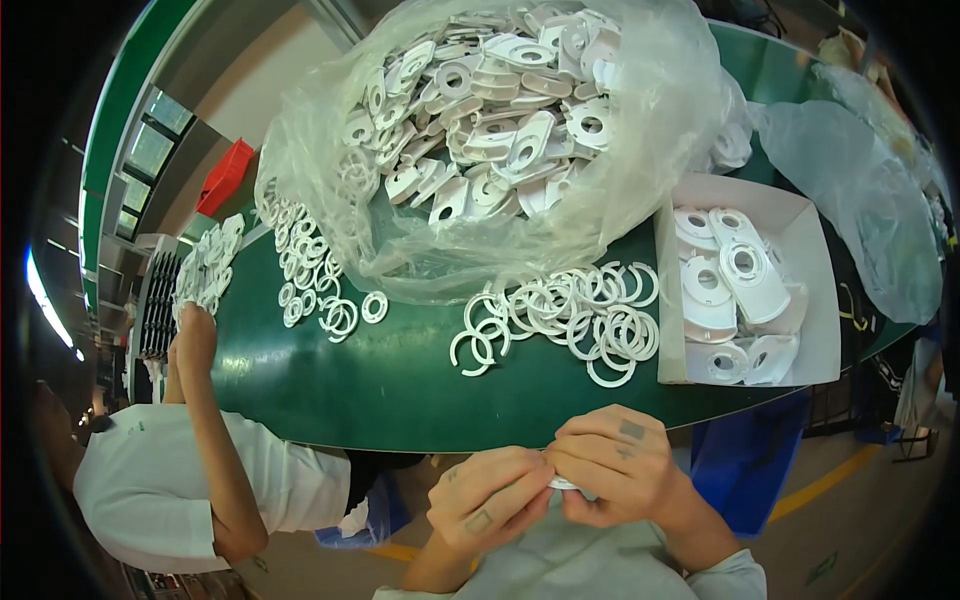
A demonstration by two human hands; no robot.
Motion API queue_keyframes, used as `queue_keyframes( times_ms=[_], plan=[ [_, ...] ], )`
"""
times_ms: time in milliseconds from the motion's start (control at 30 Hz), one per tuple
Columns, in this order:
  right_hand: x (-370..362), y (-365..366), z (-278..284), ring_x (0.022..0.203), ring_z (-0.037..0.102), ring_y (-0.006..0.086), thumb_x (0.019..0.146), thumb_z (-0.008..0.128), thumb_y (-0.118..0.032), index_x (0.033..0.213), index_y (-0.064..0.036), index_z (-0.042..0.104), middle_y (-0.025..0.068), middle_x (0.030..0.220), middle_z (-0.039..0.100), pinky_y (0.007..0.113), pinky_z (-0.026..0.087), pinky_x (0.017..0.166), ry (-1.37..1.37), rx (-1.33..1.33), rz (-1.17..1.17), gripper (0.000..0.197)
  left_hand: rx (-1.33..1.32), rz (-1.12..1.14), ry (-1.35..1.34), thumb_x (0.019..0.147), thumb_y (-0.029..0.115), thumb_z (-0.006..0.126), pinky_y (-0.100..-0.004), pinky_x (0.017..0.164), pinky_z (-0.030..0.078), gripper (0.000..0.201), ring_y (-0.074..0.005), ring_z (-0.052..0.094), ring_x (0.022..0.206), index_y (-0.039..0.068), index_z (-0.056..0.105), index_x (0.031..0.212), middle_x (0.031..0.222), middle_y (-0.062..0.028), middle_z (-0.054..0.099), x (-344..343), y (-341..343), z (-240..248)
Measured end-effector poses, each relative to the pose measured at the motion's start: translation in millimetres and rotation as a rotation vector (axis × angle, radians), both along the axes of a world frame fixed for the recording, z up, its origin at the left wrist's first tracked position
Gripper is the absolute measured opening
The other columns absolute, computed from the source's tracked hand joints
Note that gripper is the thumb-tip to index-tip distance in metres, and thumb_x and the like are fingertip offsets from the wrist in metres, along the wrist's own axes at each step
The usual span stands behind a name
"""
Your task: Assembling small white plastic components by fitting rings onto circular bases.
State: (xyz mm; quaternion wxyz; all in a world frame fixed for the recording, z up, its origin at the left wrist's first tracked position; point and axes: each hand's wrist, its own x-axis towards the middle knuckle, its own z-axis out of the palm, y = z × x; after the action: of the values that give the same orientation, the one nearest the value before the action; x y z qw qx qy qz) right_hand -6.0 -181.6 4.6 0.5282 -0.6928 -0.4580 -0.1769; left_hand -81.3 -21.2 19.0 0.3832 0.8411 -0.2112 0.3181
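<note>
Close to my body, just off the table's near edge, my left hand (492,497) and my right hand (615,465) meet with fingers pinched together. Between them is a small white plastic part (562,483), mostly covered by the fingers, so its full shape is hidden. Beyond my hands lies a loose heap of white open rings (570,310) on the green table (400,400). To its right stands a white box (748,290) holding several white plastic plates with round holes (743,263).
A large clear plastic bag (430,265) full of white plates fills the table's far middle. Small white rings (300,255) spill out left of it. Another person (190,480) works at the left beside piled white parts (210,262). A red bin (225,177) stands farther back.
</note>
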Motion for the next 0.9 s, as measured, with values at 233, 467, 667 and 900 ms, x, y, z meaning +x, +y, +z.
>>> queue_keyframes(
  times_ms=[233,467,667,900],
  plan=[
    [0.2,-5.0,3.7,0.070,0.064,0.0215,0.063,0.062,-0.009,0.078,-0.0024,0.065,0.0055,0.077,0.064,0.031,0.053,0.058,-0.085,-0.026,0.046,0.017,0.026,0.009,-0.019,0.057,-0.007,0.071,-0.0337,0.065,0.057,0.030,-0.0300,0.067,0.073,-0.006,0.065,0.087,0.083,-0.0170,0.066,-7.0,-3.8,0.5],
    [-11.8,-7.2,1.9,0.072,0.064,0.0171,0.088,0.051,-0.014,0.093,-0.0012,0.065,0.0064,0.078,0.064,0.030,0.053,0.066,1.069,-0.096,0.251,0.020,-0.400,0.089,0.348,0.073,-0.008,0.064,-0.0262,0.062,0.050,0.025,-0.0183,0.061,0.080,-0.001,0.064,0.097,0.092,-0.0123,0.062,9.2,0.1,-14.9],
    [-17.6,3.9,-25.4,0.091,0.063,0.0191,0.082,0.045,-0.005,0.120,0.0065,0.046,0.0149,0.108,0.060,0.028,0.049,0.082,1.528,0.576,0.310,0.039,-1.064,-0.139,0.821,0.084,-0.007,0.054,-0.0263,0.086,0.045,0.045,-0.0143,0.053,0.103,-0.003,0.045,0.128,0.113,-0.0094,0.054,10.1,-6.1,-28.8],
    [-20.6,6.0,-33.1,0.094,0.060,0.0151,0.074,0.046,0.005,0.116,0.0060,0.049,0.0107,0.106,0.061,0.027,0.047,0.084,1.343,0.399,0.199,0.043,-1.131,-0.094,0.814,0.084,-0.006,0.054,-0.0202,0.082,0.040,0.045,-0.0063,0.048,0.094,-0.002,0.045,0.128,0.106,-0.0020,0.053,6.5,-27.2,-42.9]
  ],
)
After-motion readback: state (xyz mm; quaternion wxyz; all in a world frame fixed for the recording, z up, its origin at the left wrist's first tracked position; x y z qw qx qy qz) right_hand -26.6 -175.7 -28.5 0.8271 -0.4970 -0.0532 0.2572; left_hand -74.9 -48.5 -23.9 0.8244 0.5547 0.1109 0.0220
